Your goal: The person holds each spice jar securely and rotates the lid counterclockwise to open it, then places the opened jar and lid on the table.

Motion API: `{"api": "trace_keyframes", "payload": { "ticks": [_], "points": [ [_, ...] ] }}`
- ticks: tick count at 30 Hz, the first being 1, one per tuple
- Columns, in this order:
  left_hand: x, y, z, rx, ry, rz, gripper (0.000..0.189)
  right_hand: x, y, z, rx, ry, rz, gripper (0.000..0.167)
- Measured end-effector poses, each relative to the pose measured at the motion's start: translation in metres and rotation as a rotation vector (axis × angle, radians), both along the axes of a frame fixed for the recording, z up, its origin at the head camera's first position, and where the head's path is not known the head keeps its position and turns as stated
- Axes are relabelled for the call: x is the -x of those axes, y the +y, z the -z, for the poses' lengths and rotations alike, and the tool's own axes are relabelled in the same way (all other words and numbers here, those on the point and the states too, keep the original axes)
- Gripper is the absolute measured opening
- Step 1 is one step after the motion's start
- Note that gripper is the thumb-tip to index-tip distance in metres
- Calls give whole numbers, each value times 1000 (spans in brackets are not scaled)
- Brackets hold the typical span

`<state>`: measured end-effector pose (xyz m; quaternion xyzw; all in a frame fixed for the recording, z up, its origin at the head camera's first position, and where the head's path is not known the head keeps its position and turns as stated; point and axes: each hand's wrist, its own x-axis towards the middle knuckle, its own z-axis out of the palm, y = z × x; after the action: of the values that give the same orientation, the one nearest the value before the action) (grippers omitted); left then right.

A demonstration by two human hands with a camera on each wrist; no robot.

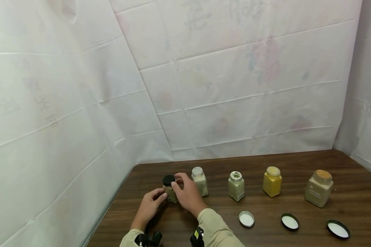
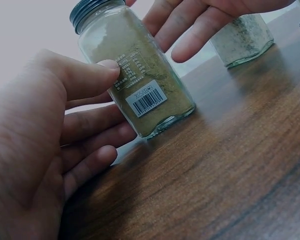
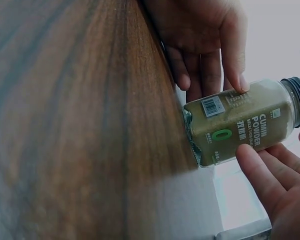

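A square glass jar of cumin powder [image 3: 235,125] stands on the table at the left end of a row of jars, its black lid [image 1: 168,180] on. My left hand [image 1: 149,207] grips its lower body, thumb on the barcode side and fingers round the back, as the left wrist view shows. Around the top, my right hand [image 1: 188,193] holds the lid between thumb and forefinger. Its other fingers [image 2: 190,42] reach along the jar's side. Just right of this hand stands a lidless jar of pale flakes [image 1: 200,183].
Farther right stand uncapped jars: a pale green one [image 1: 236,188], a yellow one [image 1: 272,183] and a wider tan one [image 1: 318,192]. In front lie a silver-rimmed lid [image 1: 246,219] and two dark-rimmed lids, one mid-right [image 1: 290,222], one far right [image 1: 338,230]. White sheeting [image 1: 235,85] hangs behind the table.
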<state>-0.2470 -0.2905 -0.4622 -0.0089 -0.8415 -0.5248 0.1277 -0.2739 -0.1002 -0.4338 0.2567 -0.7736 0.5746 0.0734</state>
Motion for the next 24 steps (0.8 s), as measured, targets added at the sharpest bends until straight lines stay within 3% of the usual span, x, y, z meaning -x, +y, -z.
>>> {"api": "trace_keyframes", "payload": {
  "ticks": [8, 15, 24],
  "points": [
    [-1, 0, -1, -24, 18, 19, 22, 1, -1, 0, -7, 3, -17, 48],
    [-1, 1, 0, -31, 9, 19, 21, 1, -1, 3, 11, 16, -7, 39],
    [-3, 1, -3, -16, 9, 35, 24, -1, -1, 1, 5, -29, 12, 38]
  ]
}}
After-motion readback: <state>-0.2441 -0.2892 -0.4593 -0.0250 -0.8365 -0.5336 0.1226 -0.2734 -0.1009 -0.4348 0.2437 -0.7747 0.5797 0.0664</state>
